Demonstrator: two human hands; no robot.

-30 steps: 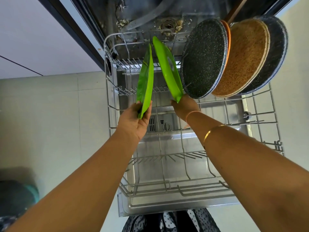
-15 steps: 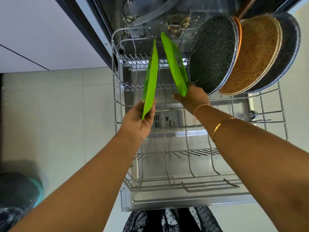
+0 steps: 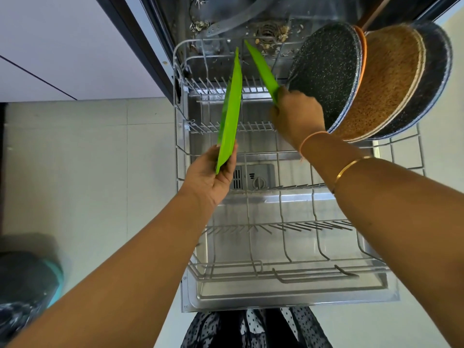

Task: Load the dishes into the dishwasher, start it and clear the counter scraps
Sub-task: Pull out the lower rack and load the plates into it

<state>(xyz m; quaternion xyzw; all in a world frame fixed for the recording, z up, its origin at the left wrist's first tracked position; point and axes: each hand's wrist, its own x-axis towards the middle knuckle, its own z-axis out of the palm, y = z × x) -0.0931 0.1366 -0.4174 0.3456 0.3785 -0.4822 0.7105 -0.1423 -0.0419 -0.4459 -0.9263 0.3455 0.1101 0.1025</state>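
Over the rack (image 3: pixel 313 280), both hands hold thin bright-green plates edge-on; left hand (image 3: pixel 208 177); right hand (image 3: pixel 297 116)

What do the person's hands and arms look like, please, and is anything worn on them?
Both forearms are bare, with no sleeves or gloves in view. The right hand has a thin orange thread band at its wrist and a slim gold bangle further up the arm. The left hand and its arm show nothing worn.

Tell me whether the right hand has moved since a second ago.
Yes. The right hand moved deeper into the rack: it was below the black speckled pan's lower edge and is now beside that pan.
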